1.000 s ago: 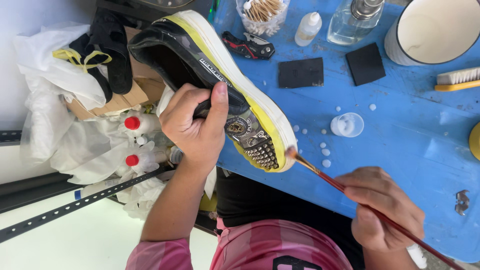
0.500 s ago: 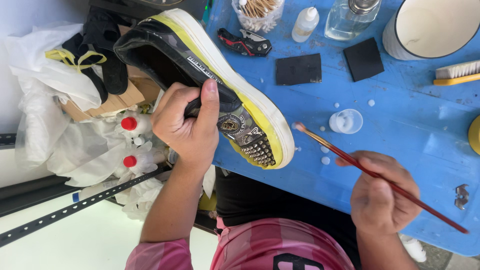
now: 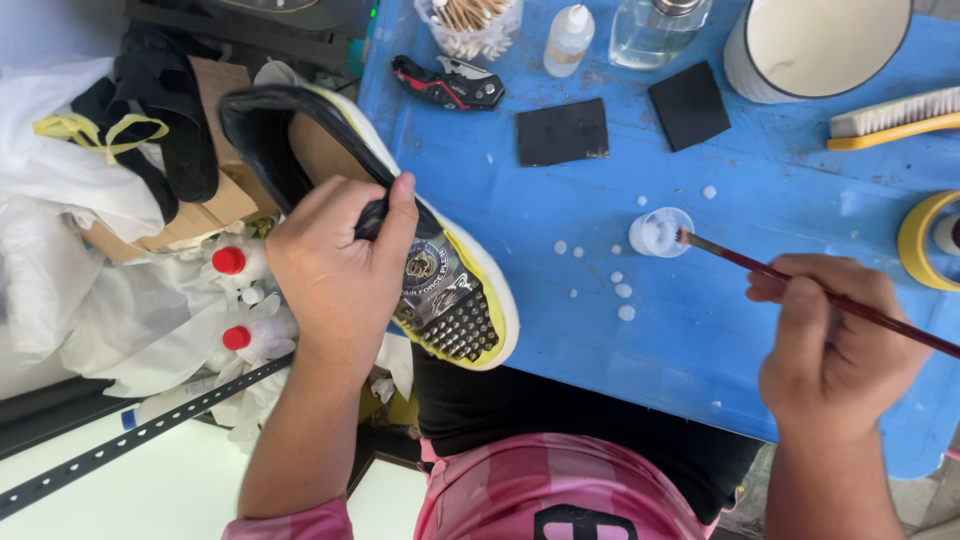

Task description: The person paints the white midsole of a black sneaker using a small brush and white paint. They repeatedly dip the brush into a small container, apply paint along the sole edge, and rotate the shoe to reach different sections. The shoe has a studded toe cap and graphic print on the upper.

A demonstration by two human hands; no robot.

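Two hands are busy. My left hand (image 3: 335, 275) wraps its fingers tight around a black and yellow shoe (image 3: 400, 240) at the left edge of the blue table (image 3: 560, 330). My right hand (image 3: 835, 345) pinches a thin brush (image 3: 800, 285), its tip touching a small white cap (image 3: 660, 232).

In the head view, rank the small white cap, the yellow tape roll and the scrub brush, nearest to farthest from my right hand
From the right hand:
1. Tape roll, table's right edge.
2. White cap, left, at the paintbrush tip; close to the tape roll's distance.
3. Scrub brush, far right.
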